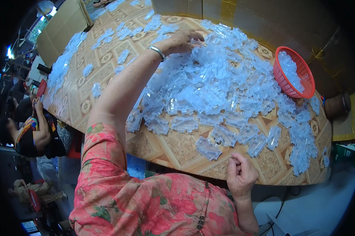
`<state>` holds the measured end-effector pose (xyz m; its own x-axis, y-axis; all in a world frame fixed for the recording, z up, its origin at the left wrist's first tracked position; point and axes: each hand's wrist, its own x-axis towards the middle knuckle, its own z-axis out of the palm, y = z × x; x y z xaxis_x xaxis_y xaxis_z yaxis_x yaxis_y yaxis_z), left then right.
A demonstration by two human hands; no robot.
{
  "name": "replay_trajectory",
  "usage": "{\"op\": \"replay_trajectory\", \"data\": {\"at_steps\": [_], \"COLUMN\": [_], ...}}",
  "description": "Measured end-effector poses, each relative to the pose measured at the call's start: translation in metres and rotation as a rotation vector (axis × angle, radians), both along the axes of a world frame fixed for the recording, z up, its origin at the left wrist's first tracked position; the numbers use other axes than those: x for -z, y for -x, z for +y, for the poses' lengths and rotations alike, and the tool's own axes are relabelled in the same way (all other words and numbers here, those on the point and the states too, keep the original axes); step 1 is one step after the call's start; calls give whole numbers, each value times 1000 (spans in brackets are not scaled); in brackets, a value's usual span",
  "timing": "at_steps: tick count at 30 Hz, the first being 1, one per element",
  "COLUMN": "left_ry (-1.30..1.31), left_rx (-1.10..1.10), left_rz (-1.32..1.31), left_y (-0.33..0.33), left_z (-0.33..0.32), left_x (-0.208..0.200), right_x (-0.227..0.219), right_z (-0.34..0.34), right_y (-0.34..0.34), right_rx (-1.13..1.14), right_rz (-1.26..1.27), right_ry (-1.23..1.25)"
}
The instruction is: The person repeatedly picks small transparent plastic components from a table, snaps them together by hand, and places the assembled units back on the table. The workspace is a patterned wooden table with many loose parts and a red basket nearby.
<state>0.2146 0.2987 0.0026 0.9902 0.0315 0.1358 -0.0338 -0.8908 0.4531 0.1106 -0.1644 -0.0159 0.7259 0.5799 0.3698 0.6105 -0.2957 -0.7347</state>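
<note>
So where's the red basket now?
In the head view, the red basket sits at the table's far right, between clear plastic pieces and the cardboard.

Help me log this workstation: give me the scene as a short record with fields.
Left hand: at the far side of a heap of clear plastic pieces; grip unclear
Right hand: fingers curled, by the near edge of the table
Container: red basket at right, holding clear pieces
Far side: cardboard
Left background: another person

clear pieces (209,96): lower layers hidden | red basket (306,76): floor hidden | co-worker (26,143): blurred
</note>
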Motion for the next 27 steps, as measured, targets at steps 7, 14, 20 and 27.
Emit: {"op": "replay_trajectory", "data": {"at_steps": [7, 14, 20, 27], "left_ry": [369, 1590, 2277, 2599], "left_rx": [-47, 45, 344, 443], "left_rz": [-441, -602, -182, 118], "left_y": [71, 127, 176, 199], "left_z": [-48, -113, -204, -283], "left_x": [-47, -59, -28, 1], "right_x": [6, 3, 6, -44], "right_z": [2, 2, 0, 13], "right_y": [4, 3, -1, 8], "right_rx": [32, 31, 29, -225], "right_rz": [-73, -31, 118, -60], "right_ry": [-7, -22, -175, -221]}}
